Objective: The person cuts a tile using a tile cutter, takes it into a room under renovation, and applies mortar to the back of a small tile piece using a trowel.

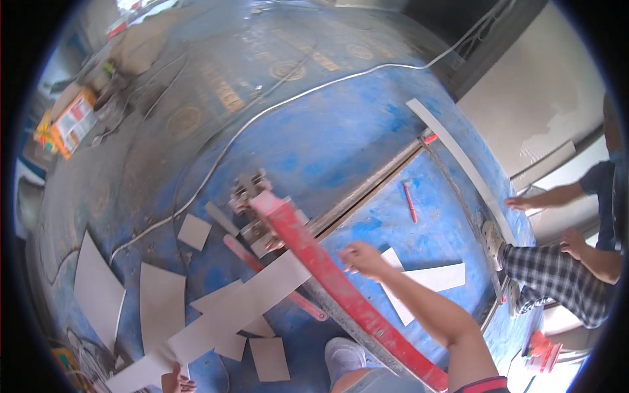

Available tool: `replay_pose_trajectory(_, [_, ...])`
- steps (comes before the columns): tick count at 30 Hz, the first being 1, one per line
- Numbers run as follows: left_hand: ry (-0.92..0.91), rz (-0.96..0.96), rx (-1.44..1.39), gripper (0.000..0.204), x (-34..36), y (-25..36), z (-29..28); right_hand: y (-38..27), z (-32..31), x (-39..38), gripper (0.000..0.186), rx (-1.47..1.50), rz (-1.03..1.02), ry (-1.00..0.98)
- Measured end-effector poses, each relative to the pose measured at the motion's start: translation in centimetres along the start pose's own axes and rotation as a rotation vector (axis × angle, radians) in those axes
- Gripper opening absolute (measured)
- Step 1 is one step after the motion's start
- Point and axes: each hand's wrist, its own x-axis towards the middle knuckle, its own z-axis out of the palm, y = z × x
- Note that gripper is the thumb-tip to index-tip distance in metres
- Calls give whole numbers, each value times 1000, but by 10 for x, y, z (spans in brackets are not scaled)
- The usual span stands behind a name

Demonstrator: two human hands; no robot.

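Note:
A long pale tile strip slants up from the lower left, its upper end against the red bar of a manual tile cutter. My left hand is closed at the strip's lower edge, with some fingers hidden. My right hand hangs just right of the red bar, its fingers loosely bent and apart, with nothing visible in them. The cutter's metal head sits at the bar's far end, and its rail runs away to the upper right.
Cut tile pieces lie left on the blue floor covering, with two crossed strips to the right. A red pen lies beyond them. Another person's hand is beside a long strip. A white cable curves across the floor.

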Motion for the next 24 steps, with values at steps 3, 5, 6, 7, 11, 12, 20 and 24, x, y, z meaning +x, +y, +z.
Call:
replay_pose_trajectory(3, [610,769,673,77,-5,15,14,15,42,16,42,-99,-130,59])
replay_pose_trajectory(5, [739,1087,694,43,14,20,12,-7,59,4,45,-248,-247,133])
replay_pose_trajectory(6, [675,1116,728,43,18,31,16,-5,62,4,45,-228,-243,127])
replay_pose_trajectory(7, [609,1141,763,43,23,43,21,-3,66,5,45,-232,-288,171])
replay_pose_trajectory(11, [442,1045,756,44,69,41,3,5,71,10,47,-154,-321,161])
replay_pose_trajectory(12, [443,1037,776,44,69,51,0,4,69,10,47,-138,-312,153])
replay_pose_trajectory(20, [264,882,673,50,80,56,1,5,69,17,44,227,-253,165])
replay_pose_trajectory(24, [292,864,729,50,69,70,14,12,68,26,44,334,-175,165])
